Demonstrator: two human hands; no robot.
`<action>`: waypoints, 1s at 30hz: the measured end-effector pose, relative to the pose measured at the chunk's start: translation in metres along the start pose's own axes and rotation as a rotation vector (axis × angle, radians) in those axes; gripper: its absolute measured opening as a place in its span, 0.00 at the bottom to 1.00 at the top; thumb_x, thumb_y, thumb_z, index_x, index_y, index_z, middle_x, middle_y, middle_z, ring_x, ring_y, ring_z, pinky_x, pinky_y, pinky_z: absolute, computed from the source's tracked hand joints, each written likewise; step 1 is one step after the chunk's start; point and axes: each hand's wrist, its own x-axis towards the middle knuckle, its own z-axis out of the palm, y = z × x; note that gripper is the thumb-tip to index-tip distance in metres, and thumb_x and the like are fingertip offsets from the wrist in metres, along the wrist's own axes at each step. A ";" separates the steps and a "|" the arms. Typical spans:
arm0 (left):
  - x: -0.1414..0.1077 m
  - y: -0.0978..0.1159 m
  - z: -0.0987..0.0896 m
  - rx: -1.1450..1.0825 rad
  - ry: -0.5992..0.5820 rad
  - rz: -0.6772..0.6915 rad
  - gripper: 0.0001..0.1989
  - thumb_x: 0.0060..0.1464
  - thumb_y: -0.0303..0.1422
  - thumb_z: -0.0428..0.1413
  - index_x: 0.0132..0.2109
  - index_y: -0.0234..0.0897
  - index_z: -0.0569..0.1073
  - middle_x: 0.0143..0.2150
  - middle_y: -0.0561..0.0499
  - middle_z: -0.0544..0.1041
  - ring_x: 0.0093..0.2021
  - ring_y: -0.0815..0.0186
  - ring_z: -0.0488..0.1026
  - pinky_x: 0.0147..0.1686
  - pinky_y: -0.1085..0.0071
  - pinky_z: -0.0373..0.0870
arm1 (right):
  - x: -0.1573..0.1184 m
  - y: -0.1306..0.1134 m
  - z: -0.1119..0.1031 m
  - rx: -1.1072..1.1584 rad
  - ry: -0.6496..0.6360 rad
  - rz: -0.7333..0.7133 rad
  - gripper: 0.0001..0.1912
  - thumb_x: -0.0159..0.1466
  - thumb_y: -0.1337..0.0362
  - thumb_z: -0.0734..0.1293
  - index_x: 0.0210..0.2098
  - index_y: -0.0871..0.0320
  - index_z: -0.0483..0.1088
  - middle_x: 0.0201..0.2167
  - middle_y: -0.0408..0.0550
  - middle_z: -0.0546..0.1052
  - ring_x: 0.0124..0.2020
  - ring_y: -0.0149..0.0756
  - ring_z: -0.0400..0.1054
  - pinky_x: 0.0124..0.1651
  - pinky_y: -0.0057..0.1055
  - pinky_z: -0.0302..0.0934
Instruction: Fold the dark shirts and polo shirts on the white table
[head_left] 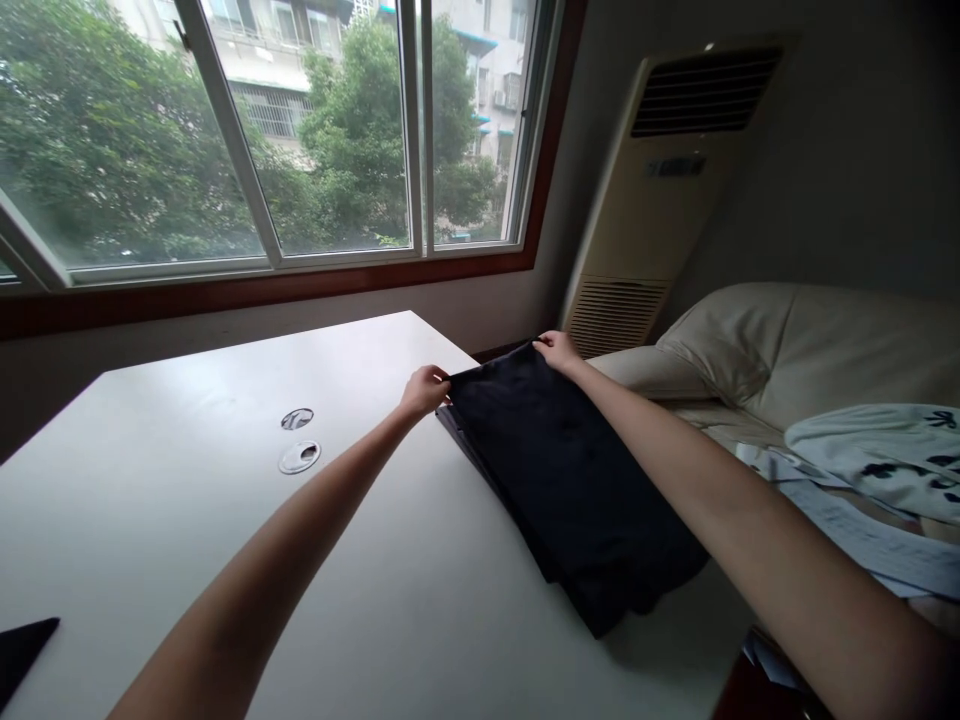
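A folded dark navy cloth garment [562, 470] lies in a stack on the right part of the white table [172, 500], with its far end near the table's far edge. My left hand [424, 392] pinches the far left corner of the top layer. My right hand [559, 352] grips the far right corner of that layer. A second dark layer shows beneath the top one along the left side. The fingers of both hands are partly hidden behind the cloth.
Two round metal cable grommets [298, 438] are set in the tabletop. A black object [21, 650] lies at the near left corner. To the right are a beige pillow [795, 350], a pale patterned cloth [877, 465], and a floor-standing air conditioner [660, 190].
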 end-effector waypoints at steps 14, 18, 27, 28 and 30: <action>-0.034 0.027 0.079 0.379 -0.007 0.370 0.21 0.63 0.39 0.47 0.61 0.39 0.64 0.69 0.44 0.57 0.68 0.59 0.53 0.67 0.55 0.47 | -0.044 -0.029 0.047 -0.331 -0.140 -0.313 0.14 0.64 0.67 0.59 0.47 0.59 0.70 0.49 0.54 0.75 0.51 0.45 0.67 0.55 0.41 0.59; -0.036 0.022 0.102 0.434 -0.039 0.288 0.30 0.63 0.48 0.42 0.67 0.40 0.58 0.70 0.42 0.54 0.70 0.55 0.48 0.67 0.48 0.42 | -0.063 -0.026 0.046 -0.259 -0.322 -0.313 0.21 0.67 0.59 0.58 0.55 0.60 0.67 0.58 0.54 0.71 0.59 0.42 0.63 0.62 0.38 0.54; -0.048 0.005 0.092 0.443 -0.040 0.144 0.36 0.60 0.55 0.40 0.68 0.37 0.56 0.71 0.38 0.52 0.71 0.50 0.46 0.67 0.51 0.41 | -0.066 0.008 0.038 -0.266 -0.425 -0.042 0.27 0.68 0.51 0.53 0.57 0.59 0.69 0.59 0.54 0.70 0.62 0.44 0.62 0.64 0.39 0.54; -0.051 0.005 0.091 0.426 -0.039 0.132 0.37 0.60 0.55 0.40 0.68 0.36 0.56 0.71 0.36 0.52 0.71 0.49 0.45 0.67 0.50 0.40 | -0.066 0.006 0.036 -0.271 -0.398 -0.029 0.26 0.67 0.50 0.54 0.55 0.58 0.71 0.57 0.54 0.72 0.60 0.45 0.64 0.62 0.40 0.55; -0.062 0.002 0.088 0.379 -0.042 0.108 0.39 0.60 0.56 0.40 0.68 0.35 0.54 0.71 0.33 0.49 0.71 0.47 0.43 0.67 0.48 0.40 | -0.068 -0.001 0.031 -0.274 -0.328 -0.020 0.25 0.66 0.50 0.55 0.49 0.57 0.74 0.52 0.57 0.75 0.56 0.49 0.67 0.60 0.46 0.58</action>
